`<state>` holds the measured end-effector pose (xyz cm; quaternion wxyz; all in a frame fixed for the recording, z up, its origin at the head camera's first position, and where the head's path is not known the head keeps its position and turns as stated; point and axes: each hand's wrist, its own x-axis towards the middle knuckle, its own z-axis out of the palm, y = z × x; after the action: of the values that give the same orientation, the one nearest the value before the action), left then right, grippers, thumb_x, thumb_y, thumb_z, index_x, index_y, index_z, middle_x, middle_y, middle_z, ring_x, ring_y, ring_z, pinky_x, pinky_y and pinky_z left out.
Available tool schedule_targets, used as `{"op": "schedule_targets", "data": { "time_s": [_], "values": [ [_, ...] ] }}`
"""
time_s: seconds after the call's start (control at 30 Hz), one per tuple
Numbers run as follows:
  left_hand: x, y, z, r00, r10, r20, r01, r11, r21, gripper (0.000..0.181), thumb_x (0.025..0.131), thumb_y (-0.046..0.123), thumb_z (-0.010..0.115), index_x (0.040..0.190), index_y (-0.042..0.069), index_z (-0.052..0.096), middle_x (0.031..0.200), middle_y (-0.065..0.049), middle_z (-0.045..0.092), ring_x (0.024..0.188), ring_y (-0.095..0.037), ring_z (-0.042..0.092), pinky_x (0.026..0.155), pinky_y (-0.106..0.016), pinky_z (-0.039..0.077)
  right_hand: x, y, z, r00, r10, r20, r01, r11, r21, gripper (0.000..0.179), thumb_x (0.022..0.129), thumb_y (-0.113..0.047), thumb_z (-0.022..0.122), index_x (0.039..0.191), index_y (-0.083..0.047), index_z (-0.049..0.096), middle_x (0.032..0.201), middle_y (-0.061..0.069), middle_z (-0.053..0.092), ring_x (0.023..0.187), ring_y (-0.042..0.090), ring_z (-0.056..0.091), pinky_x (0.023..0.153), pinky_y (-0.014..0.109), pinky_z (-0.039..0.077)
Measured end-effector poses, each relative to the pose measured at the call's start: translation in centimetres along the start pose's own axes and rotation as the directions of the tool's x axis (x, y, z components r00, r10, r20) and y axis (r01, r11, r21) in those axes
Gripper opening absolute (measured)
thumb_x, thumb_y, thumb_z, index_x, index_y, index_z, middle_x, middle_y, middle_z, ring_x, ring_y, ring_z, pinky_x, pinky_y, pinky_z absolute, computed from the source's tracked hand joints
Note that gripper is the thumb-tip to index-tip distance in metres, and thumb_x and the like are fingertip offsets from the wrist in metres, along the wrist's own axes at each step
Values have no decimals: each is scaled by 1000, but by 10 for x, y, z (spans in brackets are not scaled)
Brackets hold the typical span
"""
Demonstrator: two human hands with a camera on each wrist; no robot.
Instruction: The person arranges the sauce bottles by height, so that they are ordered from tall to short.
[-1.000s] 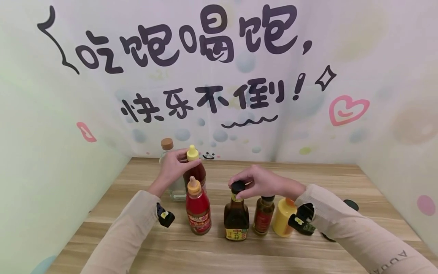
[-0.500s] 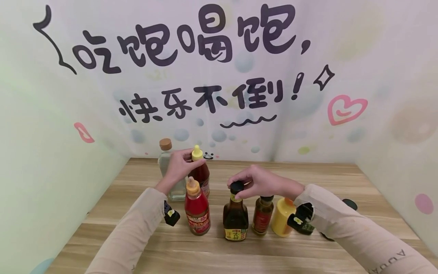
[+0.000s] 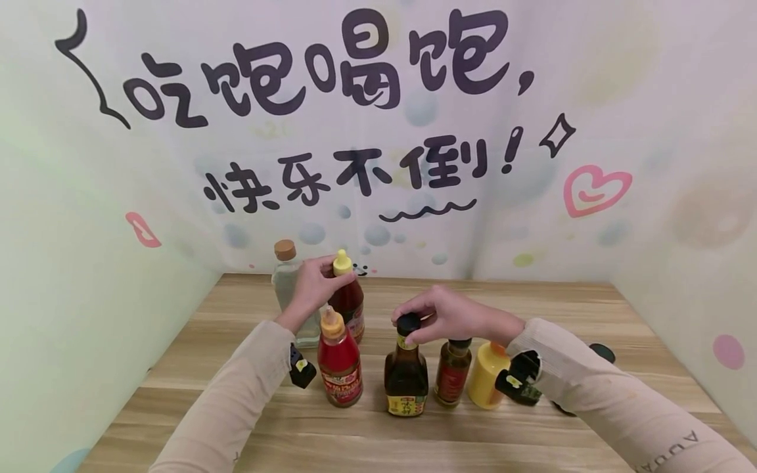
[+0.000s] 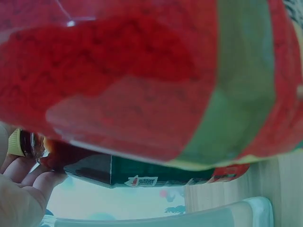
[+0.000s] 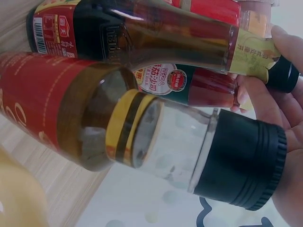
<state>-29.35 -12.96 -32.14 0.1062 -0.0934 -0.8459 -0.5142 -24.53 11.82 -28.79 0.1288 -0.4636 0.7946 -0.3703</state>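
Observation:
At the back left, my left hand [image 3: 316,286] grips the neck of a dark red ketchup bottle [image 3: 347,302] just below its yellow nozzle cap. In the left wrist view that ketchup bottle [image 4: 142,172] shows a green back label. Thumb and fingers of my right hand [image 3: 452,316] pinch the top of a dark soy sauce bottle [image 3: 406,371], around its black cap and neck. It stands upright with a yellow label. A bright red sauce bottle [image 3: 341,371] with an orange cap stands in front of the ketchup bottle, partly covering it.
Behind my left hand stands a clear bottle [image 3: 285,279] with a brown cap. Right of the soy sauce are a small red-labelled bottle [image 3: 453,381] and a yellow squeeze bottle [image 3: 488,378]. A dark-lidded container [image 3: 603,353] is mostly hidden behind my right sleeve.
My left hand has moved to the right with the ketchup bottle, uncovering more of the clear bottle. The right hand keeps its hold on the soy sauce bottle, which stays in place.

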Motion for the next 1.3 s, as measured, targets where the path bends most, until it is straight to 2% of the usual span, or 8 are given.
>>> {"op": "schedule_targets", "data": {
  "time_s": [0.1, 0.2, 0.43, 0.63, 1.3],
  "values": [
    [0, 0, 1, 999, -52, 16, 52, 999, 8, 33, 77, 21, 69, 106, 5, 63, 101, -11, 64, 89, -23, 60, 77, -37, 49, 0, 0, 0, 1000, 2, 3, -2, 1000, 3, 29, 76, -12, 70, 103, -4, 63, 98, 8, 63, 84, 11, 59, 68, 23, 51],
    [1, -1, 3, 997, -67, 24, 67, 998, 9, 33, 78, 21, 69, 107, 6, 63, 103, -11, 63, 91, -23, 60, 78, -38, 48, 0, 0, 0, 1000, 2, 3, -2, 1000, 12, 29, 76, -12, 70, 103, -4, 63, 98, 9, 63, 84, 11, 59, 68, 24, 51],
    [0, -4, 9, 1000, -1, 22, 0, 1000, 20, 35, 78, 15, 68, 109, -1, 61, 103, -16, 62, 92, -27, 60, 78, -38, 48, 0, 1, 1, 1000, -2, 2, 2, 1000, 16, 30, 75, -12, 70, 103, -3, 63, 99, 10, 63, 84, 11, 59, 68, 23, 51],
    [-1, -7, 12, 1000, 17, 18, -17, 1000, 12, 37, 78, 13, 68, 111, -2, 59, 105, -18, 61, 94, -28, 59, 79, -39, 48, 0, 1, 1, 1000, 2, 0, -2, 1000, 25, 30, 75, -11, 70, 103, -3, 63, 98, 8, 63, 84, 11, 59, 68, 24, 51],
    [6, -9, 10, 995, -84, 59, 88, 994, -61, 40, 81, 10, 64, 117, -1, 53, 112, -18, 58, 100, -28, 56, 85, -40, 44, 0, 3, 0, 1000, 2, 1, -2, 1000, 26, 30, 76, -13, 70, 103, -3, 63, 98, 7, 63, 83, 12, 58, 67, 24, 51]
  ]
}}
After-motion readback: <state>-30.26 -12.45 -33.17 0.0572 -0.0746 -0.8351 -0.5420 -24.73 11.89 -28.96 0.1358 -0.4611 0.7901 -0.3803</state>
